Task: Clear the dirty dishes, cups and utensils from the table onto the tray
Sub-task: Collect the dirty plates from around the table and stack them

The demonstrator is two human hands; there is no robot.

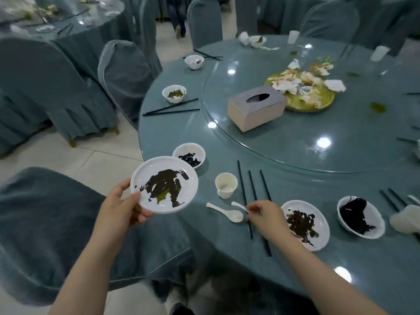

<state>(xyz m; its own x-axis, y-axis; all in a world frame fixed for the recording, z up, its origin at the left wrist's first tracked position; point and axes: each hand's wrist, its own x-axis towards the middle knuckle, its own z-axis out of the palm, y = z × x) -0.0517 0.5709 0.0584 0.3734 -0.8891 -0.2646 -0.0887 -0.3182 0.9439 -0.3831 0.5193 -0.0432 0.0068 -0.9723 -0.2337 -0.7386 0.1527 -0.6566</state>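
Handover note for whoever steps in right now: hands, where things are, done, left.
Left hand holds a dirty plate lifted off the table edge.
Right hand pinches the handle of a white spoon; a second spoon lies beside it.
Still on the table: paper cup, chopsticks, another plate, several dirty bowls.
No tray in view; nearly everything remains.

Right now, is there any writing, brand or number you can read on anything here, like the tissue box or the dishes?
None can be read.
Tissue box: plain sides, no print showing.
Plate in the left hand: dark sauce smears only.
Paper cup: blank.
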